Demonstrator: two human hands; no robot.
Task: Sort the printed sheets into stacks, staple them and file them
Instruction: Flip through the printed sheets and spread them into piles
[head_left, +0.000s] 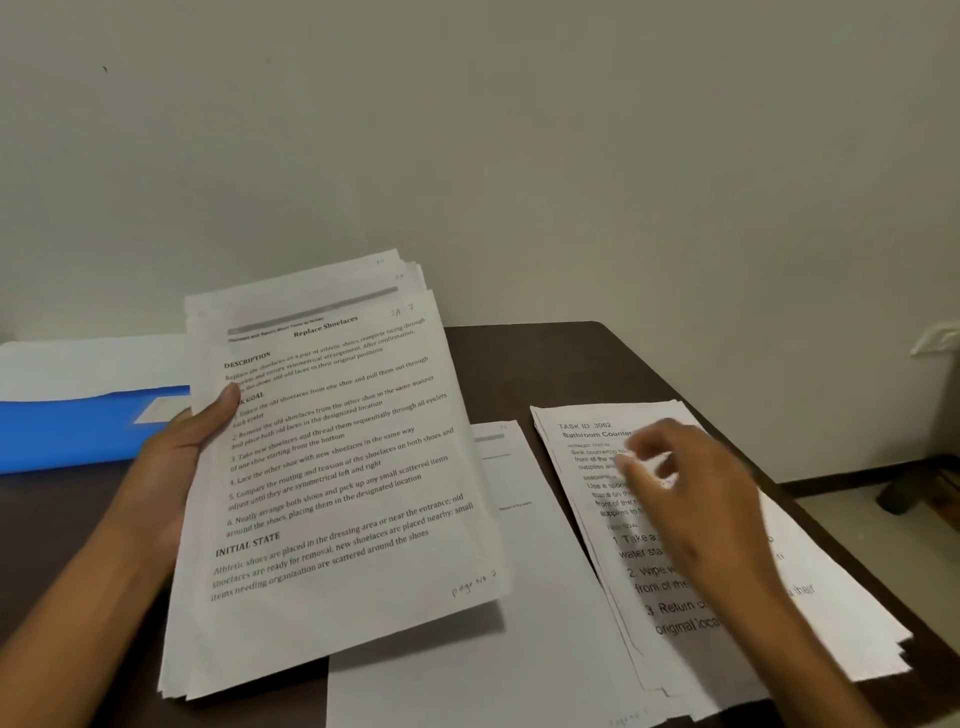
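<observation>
L hand (176, 441) clutching sheaf (332, 467), long axis away-right; R hand (691, 499) blurry, prob. slack.

Tilted printed stack (337, 467) raised; two stacks (519, 597) (597, 441) flat.

Both forearms are bare to the frame's edge; the left hand (176, 452) and blurred right hand (691, 499) seemingly wear no rings.
</observation>
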